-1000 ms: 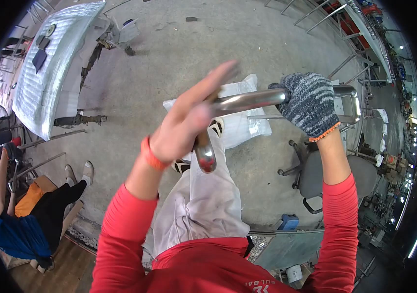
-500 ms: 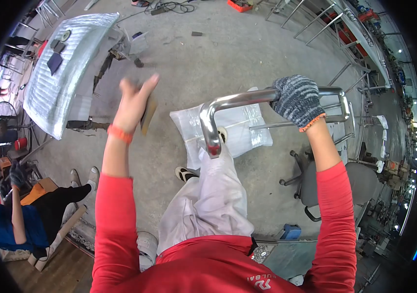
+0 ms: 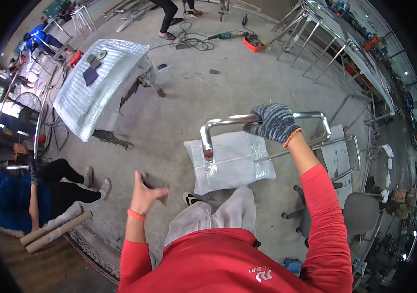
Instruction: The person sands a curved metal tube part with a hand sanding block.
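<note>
My right hand [image 3: 274, 122], in a grey knitted glove with an orange cuff, is wrapped round the straight part of a bent shiny metal tube [image 3: 228, 118]. The tube's left leg bends down to an end with a red spot inside; the right end curves down too. Bare, with an orange band at the wrist, my left hand [image 3: 145, 196] is below and left of the tube, apart from it. A flat brown piece [image 3: 165, 194] shows behind its thumb and palm, apparently held by fingers that are mostly hidden. Below the tube lies a plastic-wrapped flat package [image 3: 233, 171] on the floor.
A plastic-wrapped panel [image 3: 96, 88] with small dark pads stands at left. A co-worker in blue [image 3: 10, 200] sits at lower left, handling metal tubing. An office chair [image 3: 360, 212] is at right, near another bent tube frame [image 3: 357, 151]. An angle grinder [image 3: 228, 35] and cables lie far ahead.
My view has tilted up, showing more of the far floor. My left hand has dropped lower and turned, its thumb now pointing right. The right hand still grips the tube.
</note>
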The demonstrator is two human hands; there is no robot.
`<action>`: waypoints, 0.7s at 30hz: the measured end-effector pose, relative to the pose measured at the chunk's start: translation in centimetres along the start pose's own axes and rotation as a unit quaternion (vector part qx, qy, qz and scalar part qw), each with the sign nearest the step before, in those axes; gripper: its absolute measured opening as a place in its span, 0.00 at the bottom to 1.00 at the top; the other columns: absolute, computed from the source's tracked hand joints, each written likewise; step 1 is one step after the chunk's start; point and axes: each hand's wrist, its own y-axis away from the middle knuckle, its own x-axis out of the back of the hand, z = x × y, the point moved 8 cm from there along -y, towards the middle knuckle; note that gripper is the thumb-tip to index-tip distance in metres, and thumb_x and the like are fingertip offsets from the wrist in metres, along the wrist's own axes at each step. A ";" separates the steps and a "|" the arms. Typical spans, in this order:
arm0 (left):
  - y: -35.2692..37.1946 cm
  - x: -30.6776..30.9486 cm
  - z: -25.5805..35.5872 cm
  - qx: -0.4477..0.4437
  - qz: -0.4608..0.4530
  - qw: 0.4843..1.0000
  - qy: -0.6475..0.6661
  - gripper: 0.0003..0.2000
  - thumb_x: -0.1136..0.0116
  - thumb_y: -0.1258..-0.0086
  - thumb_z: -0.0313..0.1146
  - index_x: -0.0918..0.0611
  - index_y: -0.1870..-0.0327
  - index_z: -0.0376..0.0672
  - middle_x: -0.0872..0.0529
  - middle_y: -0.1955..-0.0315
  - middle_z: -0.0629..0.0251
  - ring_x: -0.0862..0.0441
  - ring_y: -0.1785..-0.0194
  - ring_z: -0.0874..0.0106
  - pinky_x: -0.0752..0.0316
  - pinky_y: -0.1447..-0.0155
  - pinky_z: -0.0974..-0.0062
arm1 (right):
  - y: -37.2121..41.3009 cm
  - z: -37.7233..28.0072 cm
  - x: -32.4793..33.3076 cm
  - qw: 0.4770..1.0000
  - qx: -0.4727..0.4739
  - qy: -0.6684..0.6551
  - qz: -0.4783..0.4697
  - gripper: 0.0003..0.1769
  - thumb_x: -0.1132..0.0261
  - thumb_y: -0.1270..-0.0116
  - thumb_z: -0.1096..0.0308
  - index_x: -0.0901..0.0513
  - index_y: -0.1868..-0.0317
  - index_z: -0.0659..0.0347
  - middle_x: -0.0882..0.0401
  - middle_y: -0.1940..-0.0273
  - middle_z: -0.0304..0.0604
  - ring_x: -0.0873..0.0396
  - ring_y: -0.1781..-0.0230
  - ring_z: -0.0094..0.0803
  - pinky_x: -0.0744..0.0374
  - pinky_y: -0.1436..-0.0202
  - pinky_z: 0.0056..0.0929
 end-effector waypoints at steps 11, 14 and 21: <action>-7.3 -17.2 29.1 -0.370 -0.028 0.901 -0.223 0.31 0.23 0.49 0.38 0.26 0.46 0.34 0.23 0.54 0.55 0.22 0.50 0.62 0.26 0.43 0.71 | 1.0 0.0 0.7 0.959 0.109 -0.203 0.163 0.29 0.29 0.41 0.47 0.17 0.46 0.58 0.13 0.62 0.52 0.15 0.61 0.49 0.19 0.55 0.47; -7.8 -18.7 30.1 -0.373 -0.094 0.885 -0.263 0.30 0.24 0.50 0.36 0.23 0.46 0.33 0.23 0.53 0.52 0.20 0.49 0.58 0.25 0.42 0.68 | 1.9 0.8 0.8 0.940 0.086 -0.225 0.244 0.31 0.34 0.41 0.36 0.15 0.50 0.53 0.12 0.60 0.50 0.14 0.58 0.50 0.17 0.53 0.47; -11.6 -12.5 30.4 -0.342 -0.243 0.872 -0.253 0.19 0.39 0.47 0.16 0.16 0.51 0.35 0.17 0.54 0.57 0.17 0.51 0.56 0.21 0.44 0.66 | 1.2 -1.4 -0.1 0.982 0.062 -0.116 0.134 0.27 0.34 0.40 0.37 0.13 0.53 0.49 0.12 0.57 0.44 0.14 0.56 0.46 0.18 0.52 0.47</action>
